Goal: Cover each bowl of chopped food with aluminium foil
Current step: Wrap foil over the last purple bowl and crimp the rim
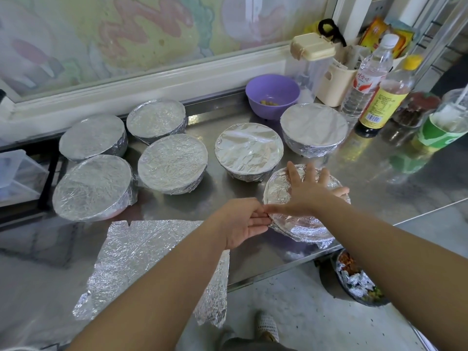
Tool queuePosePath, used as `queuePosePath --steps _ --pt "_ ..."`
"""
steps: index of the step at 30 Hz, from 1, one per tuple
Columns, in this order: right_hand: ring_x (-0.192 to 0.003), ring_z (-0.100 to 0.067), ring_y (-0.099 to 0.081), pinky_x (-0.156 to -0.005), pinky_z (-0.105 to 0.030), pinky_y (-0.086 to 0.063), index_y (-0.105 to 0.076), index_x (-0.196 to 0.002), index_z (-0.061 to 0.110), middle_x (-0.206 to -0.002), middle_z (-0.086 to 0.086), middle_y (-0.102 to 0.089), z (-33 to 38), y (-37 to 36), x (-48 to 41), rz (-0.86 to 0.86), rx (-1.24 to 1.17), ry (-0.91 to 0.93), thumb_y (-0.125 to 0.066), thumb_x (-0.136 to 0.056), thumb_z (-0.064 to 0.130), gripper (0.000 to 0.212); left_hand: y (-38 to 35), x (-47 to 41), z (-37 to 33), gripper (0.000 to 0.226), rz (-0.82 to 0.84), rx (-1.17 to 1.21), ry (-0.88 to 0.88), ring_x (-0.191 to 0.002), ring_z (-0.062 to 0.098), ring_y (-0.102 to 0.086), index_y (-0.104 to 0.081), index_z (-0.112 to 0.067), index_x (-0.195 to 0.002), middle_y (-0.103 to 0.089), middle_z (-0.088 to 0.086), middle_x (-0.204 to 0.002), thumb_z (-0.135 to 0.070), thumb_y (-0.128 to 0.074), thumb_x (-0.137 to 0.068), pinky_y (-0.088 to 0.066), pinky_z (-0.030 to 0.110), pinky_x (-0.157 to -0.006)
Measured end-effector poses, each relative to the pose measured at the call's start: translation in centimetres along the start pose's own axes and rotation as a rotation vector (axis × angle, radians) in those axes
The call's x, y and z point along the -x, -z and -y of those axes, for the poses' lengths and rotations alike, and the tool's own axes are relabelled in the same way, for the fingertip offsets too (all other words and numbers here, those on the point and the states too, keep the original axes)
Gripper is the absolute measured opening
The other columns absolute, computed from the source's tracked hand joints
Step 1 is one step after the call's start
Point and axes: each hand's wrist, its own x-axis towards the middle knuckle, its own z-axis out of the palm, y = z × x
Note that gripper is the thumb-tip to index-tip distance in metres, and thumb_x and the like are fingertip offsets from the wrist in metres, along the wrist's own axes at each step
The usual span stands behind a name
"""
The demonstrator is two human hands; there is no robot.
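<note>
A foil-wrapped bowl (pixel 301 224) sits near the front edge of the steel counter (pixel 367 178). My right hand (pixel 311 190) lies flat on its foil top with fingers spread. My left hand (pixel 243 221) presses the foil against the bowl's left side with straight fingers. Several other foil-covered bowls stand behind and to the left, among them one (pixel 249 150) just behind and one (pixel 314 129) further right. An uncovered purple bowl (pixel 272 93) with a little chopped food stands at the back. A torn sheet of foil (pixel 141 259) lies on the counter under my left forearm.
Bottles (pixel 364 79), a cream container (pixel 334 84) and a green cup (pixel 440 127) crowd the back right corner. A window ledge (pixel 152 84) runs along the back. Below the counter edge, a bin (pixel 359 279) with foil scraps sits on the floor.
</note>
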Motion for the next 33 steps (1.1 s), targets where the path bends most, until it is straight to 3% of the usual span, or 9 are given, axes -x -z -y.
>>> queuePosePath --steps 4,9,18,21,26,31,33 --pt "-0.150 -0.046 0.023 -0.103 -0.088 -0.008 0.030 -0.152 0.041 -0.165 -0.005 0.029 0.0 -0.1 -0.1 -0.007 0.009 0.000 -0.042 -0.041 0.107 0.148 0.0 -0.6 -0.7 0.021 0.015 -0.126 0.001 -0.098 0.029 -0.063 -0.062 -0.005 -0.085 -0.065 0.017 -0.095 -0.002 -0.046 -0.099 -0.050 0.039 -0.102" --pt "-0.150 -0.046 0.023 -0.103 -0.088 -0.008 0.030 -0.152 0.041 -0.165 -0.006 0.029 0.1 -0.2 -0.3 -0.008 0.012 -0.005 -0.041 -0.040 0.107 0.148 0.1 -1.4 -1.3 0.015 0.022 -0.151 0.034 -0.101 0.032 -0.062 -0.060 0.002 -0.088 -0.061 0.024 -0.107 0.001 -0.047 -0.096 -0.051 0.040 -0.101" --pt "-0.150 -0.045 0.023 -0.103 -0.087 -0.008 0.028 -0.153 0.042 -0.166 -0.005 0.028 0.1 -0.3 -0.3 -0.014 0.004 -0.012 -0.045 -0.040 0.108 0.149 0.7 -1.6 -2.3 0.013 0.109 -0.158 0.100 -0.107 0.032 -0.059 -0.054 -0.001 -0.104 -0.057 0.018 -0.109 -0.007 -0.043 -0.100 -0.049 0.042 -0.104" --pt "-0.150 -0.044 0.024 -0.103 -0.087 -0.008 0.029 -0.152 0.042 -0.165 -0.005 0.030 0.1 -0.4 -0.3 -0.010 0.008 -0.015 -0.042 -0.038 0.109 0.151 0.4 -1.4 -3.0 0.014 0.144 -0.225 0.125 -0.095 0.029 -0.060 -0.055 -0.005 -0.098 -0.057 0.015 -0.100 -0.009 -0.041 -0.100 -0.049 0.044 -0.104" --pt "-0.150 -0.044 0.025 -0.102 -0.088 -0.006 0.030 -0.152 0.042 -0.165 -0.004 0.030 0.2 -0.6 -0.5 -0.011 0.006 -0.018 -0.042 -0.040 0.109 0.149 -0.1 -2.2 -4.0 0.040 0.117 -0.403 0.130 -0.105 0.032 -0.061 -0.049 0.002 -0.137 -0.061 0.018 -0.115 -0.013 -0.042 -0.101 -0.051 0.043 -0.098" --pt "-0.150 -0.044 0.025 -0.102 -0.088 -0.007 0.028 -0.153 0.042 -0.165 -0.004 0.029 0.3 -0.6 -0.4 -0.014 -0.003 -0.029 -0.046 -0.041 0.108 0.149 -0.7 -3.0 -4.5 0.042 0.066 -0.442 0.104 -0.082 0.030 -0.067 -0.046 0.001 -0.139 -0.064 0.018 -0.103 -0.011 -0.041 -0.100 -0.054 0.044 -0.092" --pt "-0.150 -0.044 0.025 -0.102 -0.088 -0.008 0.027 -0.153 0.042 -0.165 -0.004 0.029 0.4 -0.5 -0.2 -0.006 -0.017 -0.039 -0.047 -0.040 0.108 0.150 -0.5 -2.8 -4.3 0.036 0.072 -0.396 0.094 -0.083 0.030 -0.066 -0.052 0.000 -0.133 -0.065 0.015 -0.098 -0.012 -0.042 -0.100 -0.053 0.044 -0.092"
